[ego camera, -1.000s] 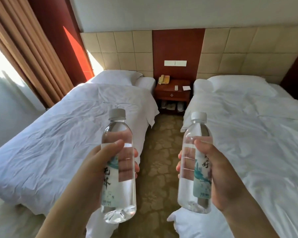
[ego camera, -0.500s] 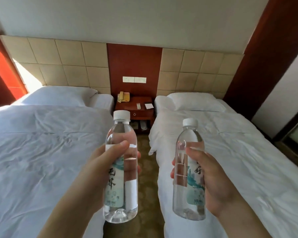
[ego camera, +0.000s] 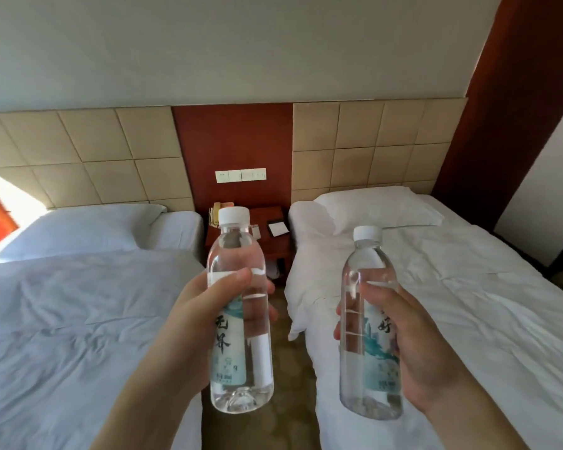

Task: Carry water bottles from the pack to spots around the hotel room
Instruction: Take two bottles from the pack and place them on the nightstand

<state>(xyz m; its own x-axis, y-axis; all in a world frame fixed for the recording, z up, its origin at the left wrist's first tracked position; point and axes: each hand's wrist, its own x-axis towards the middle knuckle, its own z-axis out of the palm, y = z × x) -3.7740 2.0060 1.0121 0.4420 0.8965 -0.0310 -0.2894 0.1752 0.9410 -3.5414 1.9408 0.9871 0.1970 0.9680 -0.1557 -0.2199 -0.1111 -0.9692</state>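
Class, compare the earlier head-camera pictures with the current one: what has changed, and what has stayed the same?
The view has swung right and drawn nearer the nightstand: the curtain on the left is gone from sight, and the red panel beside the right bed has come in. Nothing was grasped or released. The left hand still grips the left bottle, the right hand the right bottle, both upright and capped.

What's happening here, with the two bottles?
A person stands between two made-up beds, holding a capped water bottle upright in each hand: one bottle in the left hand, another in the right hand. Neither is set down yet. A nightstand stands ahead between the beds.
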